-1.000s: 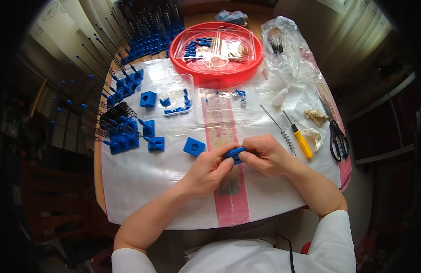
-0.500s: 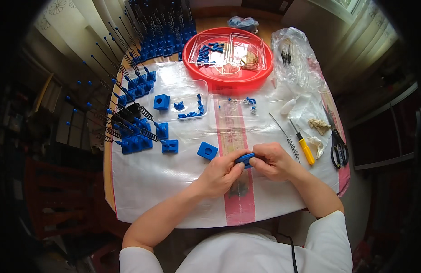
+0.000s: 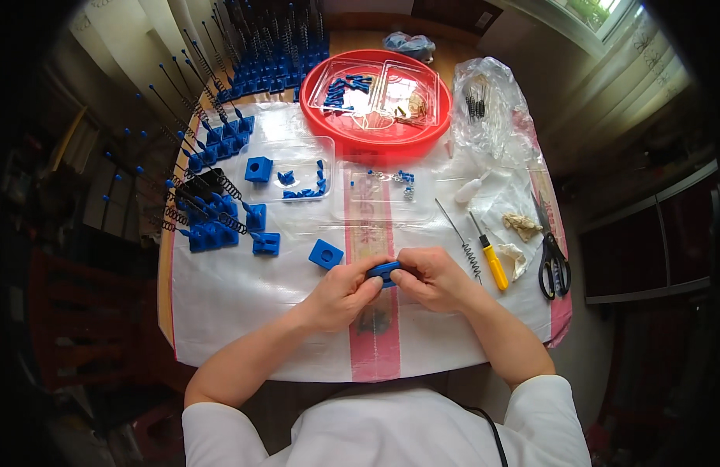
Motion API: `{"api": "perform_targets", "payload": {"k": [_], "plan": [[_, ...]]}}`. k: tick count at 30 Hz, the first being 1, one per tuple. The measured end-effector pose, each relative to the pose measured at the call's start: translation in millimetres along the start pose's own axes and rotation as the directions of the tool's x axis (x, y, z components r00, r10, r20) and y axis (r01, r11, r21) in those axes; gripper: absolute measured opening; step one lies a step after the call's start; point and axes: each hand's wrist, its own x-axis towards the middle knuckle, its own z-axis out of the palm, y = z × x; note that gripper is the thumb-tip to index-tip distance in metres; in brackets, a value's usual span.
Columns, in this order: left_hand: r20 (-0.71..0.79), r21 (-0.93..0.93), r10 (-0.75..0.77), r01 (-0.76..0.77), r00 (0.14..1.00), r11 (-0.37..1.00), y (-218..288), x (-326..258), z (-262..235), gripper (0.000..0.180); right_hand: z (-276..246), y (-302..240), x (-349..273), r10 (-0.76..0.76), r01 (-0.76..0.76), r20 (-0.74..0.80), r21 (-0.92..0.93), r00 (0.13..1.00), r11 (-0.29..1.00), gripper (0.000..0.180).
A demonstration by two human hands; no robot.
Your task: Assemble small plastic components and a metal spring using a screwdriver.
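One blue part is held over the near middle of the table. Left hand: thumb and fingers pinch the part's left end. Right hand: thumb and fingers pinch its right end. Blue block: just left, slightly farther. Yellow-handled tool: right of the hands.

White top with 2 short sleeves
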Motion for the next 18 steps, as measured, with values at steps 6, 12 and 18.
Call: {"api": "perform_targets", "payload": {"k": [6, 12, 18], "plan": [[-0.091, 0.036, 0.063, -0.06, 0.994, 0.998, 13.5, -1.6, 7.3, 0.039, -1.6, -2.2, -0.9, 0.004, -0.004, -0.011, 0.019, 1.0, 1.0, 0.016], [-0.211, 0.205, 0.174, -0.13, 0.962, 0.97, 9.8, 0.9, 8.2, 0.033, -8.4, -5.7, 0.6, 0.036, -0.043, -0.119, -0.057, 0.992, 0.997, 0.025], [-0.211, 0.667, 0.392, -0.162, 0.895, 0.728, 17.3, 1.5, 4.2, 0.03, -25.4, -23.8, -11.5, -0.022, -0.011, -0.411, -0.078, 0.911, 0.997, 0.028]]}}
